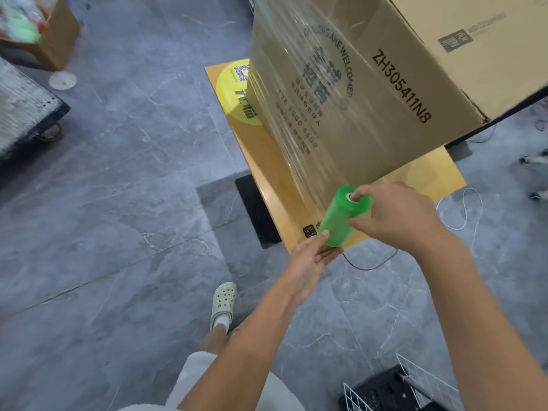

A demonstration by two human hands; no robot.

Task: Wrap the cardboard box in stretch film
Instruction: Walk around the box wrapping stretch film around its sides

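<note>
From the head view, both hands are on the green stretch-film roll: the left hand has its grip clamped on the lower end and the right hand pinches the top end, probably so the roll can spin between them. The film runs taut up onto the cardboard box, which sits at the near edge of a dark-rimmed surface, its side open to the wrap.

Grey marbled floor tiles fill the frame. A flat orange cardboard sheet with a round yellow sticker lies at centre, and a black mat touches its left edge. A white disc sits at upper left, thin cords trail at right, and a pale clog stands at lower centre.
</note>
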